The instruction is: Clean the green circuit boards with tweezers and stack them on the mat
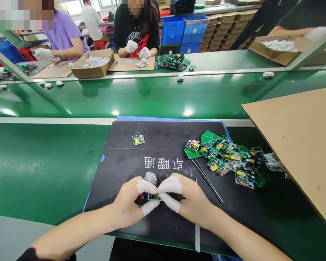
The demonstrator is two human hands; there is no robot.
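Note:
A small circuit board (153,197) with components on it is held over the black mat (119,166). My left hand (130,199), with white finger cots on thumb and finger, pinches it from the left. From the right, my right hand (191,195), also in white finger cots, closes its fingertips on the board's right end; they hide part of it. Just beyond the fingers sits a lump of grey putty (151,177). A pair of metal tweezers (208,180) lies to the right, and a flat metal strip (197,237) passes beneath my right forearm.
A heap of green circuit boards (228,156) covers the mat's right side. One single board (138,140) lies at the far left. Cardboard (299,134) juts in from the right. Across the green conveyor (152,98), co-workers sit near a box of white pieces (91,69).

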